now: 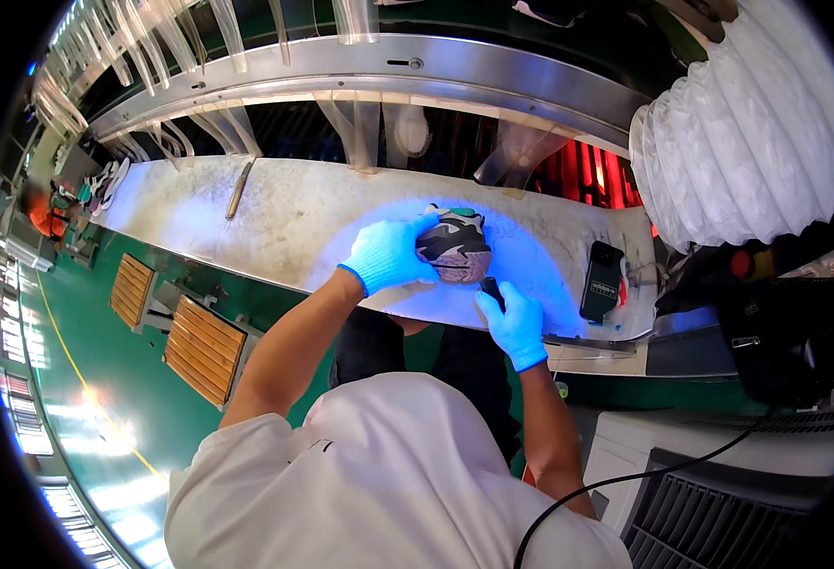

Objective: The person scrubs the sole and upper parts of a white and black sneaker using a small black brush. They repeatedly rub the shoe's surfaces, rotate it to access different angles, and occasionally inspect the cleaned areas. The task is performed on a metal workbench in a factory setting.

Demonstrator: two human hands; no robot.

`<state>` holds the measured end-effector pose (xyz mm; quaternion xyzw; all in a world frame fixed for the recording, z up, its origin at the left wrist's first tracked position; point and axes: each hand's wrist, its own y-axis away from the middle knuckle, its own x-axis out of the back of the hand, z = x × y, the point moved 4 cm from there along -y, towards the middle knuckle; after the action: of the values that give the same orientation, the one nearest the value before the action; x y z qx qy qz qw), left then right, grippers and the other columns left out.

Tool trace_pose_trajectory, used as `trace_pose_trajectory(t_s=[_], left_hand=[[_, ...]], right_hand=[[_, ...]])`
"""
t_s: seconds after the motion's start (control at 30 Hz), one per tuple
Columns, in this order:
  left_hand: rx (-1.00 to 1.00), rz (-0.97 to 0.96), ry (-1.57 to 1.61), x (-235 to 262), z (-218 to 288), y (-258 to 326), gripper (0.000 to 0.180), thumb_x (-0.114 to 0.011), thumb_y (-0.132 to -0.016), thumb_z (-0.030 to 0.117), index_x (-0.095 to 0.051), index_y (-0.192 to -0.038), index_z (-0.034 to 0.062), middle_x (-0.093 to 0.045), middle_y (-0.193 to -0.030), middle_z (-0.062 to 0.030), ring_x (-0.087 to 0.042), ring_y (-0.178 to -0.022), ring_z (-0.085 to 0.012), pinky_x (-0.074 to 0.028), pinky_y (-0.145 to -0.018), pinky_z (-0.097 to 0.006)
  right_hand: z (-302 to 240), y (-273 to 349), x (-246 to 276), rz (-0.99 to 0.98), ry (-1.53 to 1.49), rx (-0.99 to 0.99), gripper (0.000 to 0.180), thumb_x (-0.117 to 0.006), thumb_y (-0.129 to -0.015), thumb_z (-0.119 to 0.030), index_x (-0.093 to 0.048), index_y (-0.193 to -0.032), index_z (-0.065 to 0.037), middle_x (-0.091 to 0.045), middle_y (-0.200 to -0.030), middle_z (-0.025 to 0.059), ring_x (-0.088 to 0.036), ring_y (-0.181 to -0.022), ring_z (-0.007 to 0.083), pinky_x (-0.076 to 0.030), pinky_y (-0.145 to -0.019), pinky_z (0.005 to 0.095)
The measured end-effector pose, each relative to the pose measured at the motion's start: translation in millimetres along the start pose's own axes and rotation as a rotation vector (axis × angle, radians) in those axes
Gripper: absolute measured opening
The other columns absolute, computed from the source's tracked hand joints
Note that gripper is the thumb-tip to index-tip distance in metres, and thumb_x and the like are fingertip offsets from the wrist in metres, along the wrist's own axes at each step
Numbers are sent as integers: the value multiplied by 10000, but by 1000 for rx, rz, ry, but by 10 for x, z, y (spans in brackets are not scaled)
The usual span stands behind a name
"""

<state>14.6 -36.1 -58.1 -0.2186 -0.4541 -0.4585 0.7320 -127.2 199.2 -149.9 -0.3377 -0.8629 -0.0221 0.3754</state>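
Observation:
My left hand (391, 254), in a knit glove lit blue, grips a sneaker (455, 248) from its left side. The sneaker is grey, black and white with a bit of green at its far end, and it is held over the bench's near edge. Just below and right of it, my right hand (514, 325), gloved too, is closed around a small black handheld tool (494, 292). The tool's far end points up toward the sneaker; its exact kind does not show. A round patch of blue-violet light covers the worktop (293, 204) around both hands.
A dark phone-like device (603, 282) lies on the bench to the right. Farther left rests a thin metal tool (240, 190). Behind the bench runs a metal rail (360, 68) with clear plastic strips and a red-glowing opening (599, 175). A white ribbed duct (749, 142) hangs at right.

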Motion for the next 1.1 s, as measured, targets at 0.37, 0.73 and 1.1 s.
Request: trace_pose_trajectory(t_s=[0.37, 0.73, 1.1], left_hand=[[-457, 228, -60, 63, -337, 343, 1016, -1001, -703, 349, -613, -1597, 61, -709, -1488, -232, -690, -1357, -450, -535, -1180, -490], [-292, 606, 1251, 1385, 359, 75, 591, -933, -853, 56, -725, -1391, -72, -817, -1212, -90, -788, -1053, -205, -629, -1003, -361], [-433, 1407, -502, 3755, 1856, -1677, 740, -883, -893, 464, -679, -1509, 109, -686, -1465, -224, -686, -1324, -422, -551, -1138, -502]], right_hand=[[287, -64, 440, 320, 4, -235, 568, -865, -961, -288, -686, -1406, 15, -785, -1152, 263, -790, -1028, 363, -606, -883, 514], [757, -339, 10, 415, -137, -159, 897, -934, -894, -263, -506, -1638, -5, -730, -1411, 222, -728, -1241, 384, -575, -1077, 505], [512, -312, 86, 423, -80, -112, 694, -940, -875, -248, -677, -1462, 11, -758, -1332, 230, -743, -1190, 394, -589, -1044, 501]])
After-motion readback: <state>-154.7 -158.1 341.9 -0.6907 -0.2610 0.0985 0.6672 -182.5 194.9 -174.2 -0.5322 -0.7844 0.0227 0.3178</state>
